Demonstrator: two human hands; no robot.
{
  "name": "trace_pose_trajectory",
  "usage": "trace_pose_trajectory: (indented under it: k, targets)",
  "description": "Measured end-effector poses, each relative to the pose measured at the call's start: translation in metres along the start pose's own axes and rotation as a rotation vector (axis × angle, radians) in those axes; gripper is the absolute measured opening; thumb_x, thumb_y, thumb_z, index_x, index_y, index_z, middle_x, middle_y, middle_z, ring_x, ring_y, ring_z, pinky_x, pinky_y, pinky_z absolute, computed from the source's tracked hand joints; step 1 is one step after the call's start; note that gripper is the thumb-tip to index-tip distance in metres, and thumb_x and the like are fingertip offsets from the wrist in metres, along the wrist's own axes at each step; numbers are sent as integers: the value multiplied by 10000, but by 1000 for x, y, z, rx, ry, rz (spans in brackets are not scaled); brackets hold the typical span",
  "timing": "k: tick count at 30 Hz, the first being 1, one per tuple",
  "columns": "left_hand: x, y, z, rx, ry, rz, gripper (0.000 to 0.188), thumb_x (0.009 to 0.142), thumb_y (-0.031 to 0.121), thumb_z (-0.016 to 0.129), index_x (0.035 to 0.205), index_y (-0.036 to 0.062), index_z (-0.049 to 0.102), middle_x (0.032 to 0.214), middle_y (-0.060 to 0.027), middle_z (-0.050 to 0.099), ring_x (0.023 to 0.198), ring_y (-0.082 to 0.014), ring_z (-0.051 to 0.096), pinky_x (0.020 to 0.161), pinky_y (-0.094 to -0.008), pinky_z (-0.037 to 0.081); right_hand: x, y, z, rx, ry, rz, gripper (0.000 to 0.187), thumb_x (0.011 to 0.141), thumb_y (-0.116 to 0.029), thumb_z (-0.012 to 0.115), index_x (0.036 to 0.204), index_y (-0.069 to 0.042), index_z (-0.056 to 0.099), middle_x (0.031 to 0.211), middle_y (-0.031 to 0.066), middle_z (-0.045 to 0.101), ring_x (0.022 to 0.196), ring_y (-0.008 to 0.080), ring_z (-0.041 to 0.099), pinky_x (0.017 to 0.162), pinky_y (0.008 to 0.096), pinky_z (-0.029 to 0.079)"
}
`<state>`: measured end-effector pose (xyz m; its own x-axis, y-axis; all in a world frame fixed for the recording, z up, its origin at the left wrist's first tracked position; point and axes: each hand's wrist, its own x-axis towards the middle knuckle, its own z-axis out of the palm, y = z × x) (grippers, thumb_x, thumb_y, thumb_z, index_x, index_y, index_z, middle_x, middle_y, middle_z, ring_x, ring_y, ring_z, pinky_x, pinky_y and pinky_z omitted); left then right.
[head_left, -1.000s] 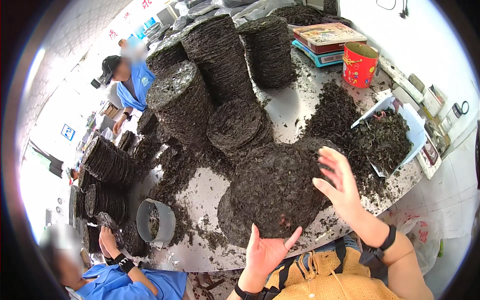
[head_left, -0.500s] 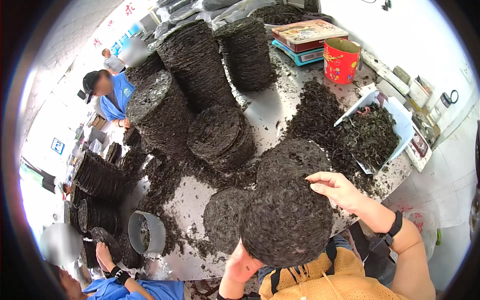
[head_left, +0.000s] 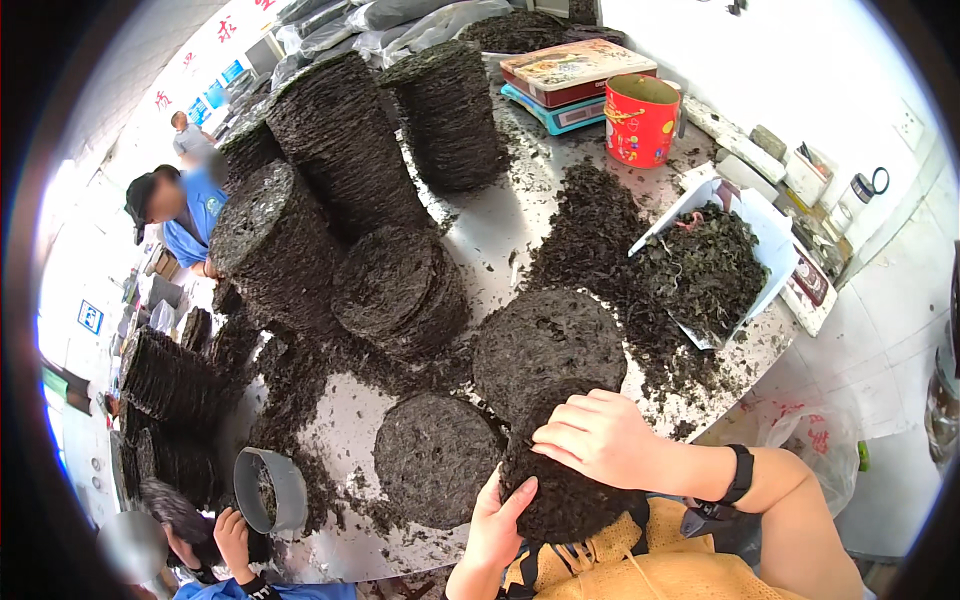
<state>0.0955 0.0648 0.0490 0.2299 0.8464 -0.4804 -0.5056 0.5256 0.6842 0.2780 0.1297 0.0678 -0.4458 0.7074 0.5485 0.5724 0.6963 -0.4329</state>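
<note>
I hold a round, dark cake of dried seaweed (head_left: 575, 510) close to my body. My left hand (head_left: 497, 522) is closed on its left edge, the thumb lying on top. On its upper part, my right hand (head_left: 605, 440) has its fingers drawn together, gripping the cake; the fingertips are partly hidden. One flat round seaweed cake (head_left: 435, 460) lies on the table just left of my hands. Another round cake (head_left: 550, 345) lies beyond them, partly covered by the held one.
Tall seaweed stacks (head_left: 340, 140) stand at the far left. Loose seaweed (head_left: 590, 235) lies near a white-blue scoop-like bin (head_left: 775, 255). A red mug (head_left: 642, 120) stands beside a scale (head_left: 560, 110) with a tin on it. At left, a co-worker's hand (head_left: 232, 540) is near a grey ring (head_left: 290, 495).
My right hand has moved left from the cake's right edge onto its upper part. My left thumb now shows on top. The co-worker's hand has come nearer the grey ring. The view has shifted.
</note>
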Motion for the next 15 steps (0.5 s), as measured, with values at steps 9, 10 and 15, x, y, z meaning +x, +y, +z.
trace_pose_trajectory:
  k: [9, 10, 15]
  targets:
    - [7, -2, 9, -144, 130, -76, 363, 908, 45, 554, 1258, 50, 455, 1183, -92, 567, 1049, -224, 574, 922, -409, 476, -8, 21, -21, 665, -260, 457, 46, 826, -99, 631, 855, -63, 624, 753, 12, 598, 657, 128, 584, 586, 264, 476]
    - [7, 0, 9, -161, 157, -88, 371, 908, 47, 555, 1264, 54, 450, 1188, -96, 564, 1057, -231, 569, 923, -421, 474, -15, 30, -29, 775, -265, 528, 43, 843, -100, 624, 870, -66, 629, 771, 7, 609, 662, 112, 588, 586, 251, 480]
    - [9, 3, 6, -170, 250, -75, 438, 875, 70, 595, 1281, 67, 429, 1178, -104, 564, 1067, -275, 561, 893, -472, 480, -62, 110, -58, 1305, 900, 1134, 256, 888, -202, 632, 1111, -90, 577, 950, 23, 647, 758, 78, 592, 640, 227, 505]
